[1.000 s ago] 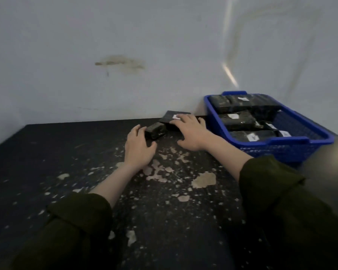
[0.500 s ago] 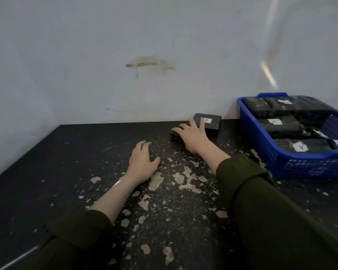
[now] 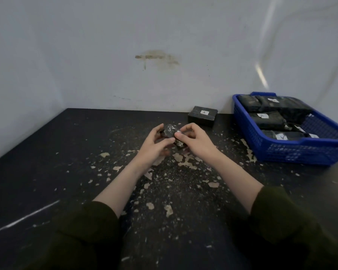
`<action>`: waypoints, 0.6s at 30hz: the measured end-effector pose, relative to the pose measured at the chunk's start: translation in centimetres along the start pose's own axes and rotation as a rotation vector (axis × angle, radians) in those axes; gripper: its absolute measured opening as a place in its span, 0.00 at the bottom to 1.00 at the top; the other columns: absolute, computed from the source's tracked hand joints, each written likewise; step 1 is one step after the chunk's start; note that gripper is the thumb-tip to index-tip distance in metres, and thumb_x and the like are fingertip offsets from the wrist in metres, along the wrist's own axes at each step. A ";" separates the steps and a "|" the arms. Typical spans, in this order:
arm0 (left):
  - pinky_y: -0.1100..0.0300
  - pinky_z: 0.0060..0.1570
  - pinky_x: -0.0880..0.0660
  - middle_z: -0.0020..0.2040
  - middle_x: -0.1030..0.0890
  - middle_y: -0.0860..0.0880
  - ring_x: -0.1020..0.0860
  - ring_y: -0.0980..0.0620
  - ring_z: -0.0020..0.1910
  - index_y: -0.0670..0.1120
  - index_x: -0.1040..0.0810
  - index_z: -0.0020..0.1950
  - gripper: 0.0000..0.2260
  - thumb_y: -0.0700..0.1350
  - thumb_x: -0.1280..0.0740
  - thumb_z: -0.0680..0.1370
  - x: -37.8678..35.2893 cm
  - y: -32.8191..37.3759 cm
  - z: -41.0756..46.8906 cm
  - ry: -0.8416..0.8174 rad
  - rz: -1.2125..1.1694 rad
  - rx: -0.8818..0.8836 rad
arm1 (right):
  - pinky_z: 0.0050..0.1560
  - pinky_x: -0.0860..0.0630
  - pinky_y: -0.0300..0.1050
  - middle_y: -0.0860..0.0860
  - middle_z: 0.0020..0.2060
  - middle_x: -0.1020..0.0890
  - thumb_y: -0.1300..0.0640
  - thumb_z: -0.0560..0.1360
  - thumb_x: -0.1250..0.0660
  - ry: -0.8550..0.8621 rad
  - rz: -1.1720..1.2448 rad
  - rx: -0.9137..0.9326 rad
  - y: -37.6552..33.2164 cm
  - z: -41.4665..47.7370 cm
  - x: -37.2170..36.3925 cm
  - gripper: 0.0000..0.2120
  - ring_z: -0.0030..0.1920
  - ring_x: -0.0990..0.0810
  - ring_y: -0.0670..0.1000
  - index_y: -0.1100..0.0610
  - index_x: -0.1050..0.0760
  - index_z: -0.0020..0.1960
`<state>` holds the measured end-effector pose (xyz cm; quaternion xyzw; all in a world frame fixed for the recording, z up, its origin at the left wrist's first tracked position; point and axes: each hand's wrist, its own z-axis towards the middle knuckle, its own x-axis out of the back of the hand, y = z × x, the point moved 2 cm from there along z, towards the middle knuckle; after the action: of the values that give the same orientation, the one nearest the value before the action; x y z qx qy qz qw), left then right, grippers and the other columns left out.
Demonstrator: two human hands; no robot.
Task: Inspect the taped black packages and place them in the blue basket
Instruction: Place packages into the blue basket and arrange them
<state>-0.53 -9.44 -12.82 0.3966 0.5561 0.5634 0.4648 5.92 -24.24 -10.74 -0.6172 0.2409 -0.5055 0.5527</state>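
Note:
A small black package wrapped in shiny tape (image 3: 170,131) is held up above the table's middle between both hands. My left hand (image 3: 153,142) grips its left side with curled fingers. My right hand (image 3: 195,140) pinches its right side, thumb on top. A second black package with a white "A" label (image 3: 203,115) lies on the table by the back wall, just beyond my right hand. The blue basket (image 3: 293,151) stands at the right and holds several labelled black packages (image 3: 265,118).
The black table (image 3: 47,172) has worn, flaking patches of pale paint around its middle. A white wall closes off the back and the left side. The table's right front corner falls away beside the basket.
Both hands left the tabletop and came together, lifting the small taped package between them. The view has swung back to the left, showing more of the basket's side.

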 end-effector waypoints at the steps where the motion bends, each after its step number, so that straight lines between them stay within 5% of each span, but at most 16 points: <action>1: 0.48 0.58 0.21 0.64 0.23 0.48 0.20 0.48 0.60 0.51 0.32 0.74 0.28 0.44 0.27 0.76 -0.2 0.0 -0.6 -0.006 -0.022 -0.001 | 0.40 0.18 0.45 0.55 0.49 0.17 0.49 0.78 0.30 0.008 0.066 -0.042 0.0 -0.9 0.1 0.09 0.45 0.17 0.52 0.54 0.24 0.52; 5: 0.54 0.54 0.20 0.61 0.19 0.44 0.17 0.48 0.54 0.50 0.21 0.60 0.15 0.40 0.27 0.75 -1.3 -0.3 -2.3 -0.005 -0.058 0.000 | 0.32 0.24 0.45 0.60 0.42 0.17 0.48 0.82 0.36 0.048 0.342 -0.198 0.4 -3.8 0.5 0.16 0.36 0.20 0.56 0.62 0.22 0.54; 8: 0.55 0.53 0.21 0.58 0.17 0.42 0.17 0.47 0.53 0.45 0.21 0.58 0.14 0.41 0.25 0.73 -1.9 -1.0 -2.8 0.066 -0.092 0.067 | 0.31 0.27 0.46 0.60 0.40 0.18 0.48 0.83 0.40 0.024 0.502 -0.235 1.0 -5.1 0.8 0.20 0.32 0.22 0.54 0.65 0.23 0.59; 14: 0.54 0.54 0.19 0.57 0.17 0.40 0.16 0.48 0.48 0.39 0.24 0.61 0.20 0.42 0.24 0.72 -3.0 -1.7 -3.2 0.131 -0.143 0.148 | 0.41 0.18 0.49 0.65 0.54 0.19 0.64 0.79 0.35 -0.007 0.542 -0.118 2.5 -5.9 1.6 0.13 0.40 0.18 0.59 0.59 0.26 0.63; 18: 0.61 0.46 0.20 0.55 0.17 0.41 0.16 0.50 0.47 0.39 0.23 0.59 0.13 0.42 0.29 0.76 -2.8 -0.8 -3.3 0.089 -0.172 0.122 | 0.45 0.18 0.51 0.66 0.56 0.20 0.65 0.78 0.33 -0.016 0.566 -0.097 2.8 -5.8 1.7 0.11 0.45 0.17 0.61 0.59 0.24 0.60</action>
<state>-2.92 -13.05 -13.68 0.3494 0.6416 0.5035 0.4612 2.16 -29.03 -13.42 -0.5550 0.4231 -0.3144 0.6435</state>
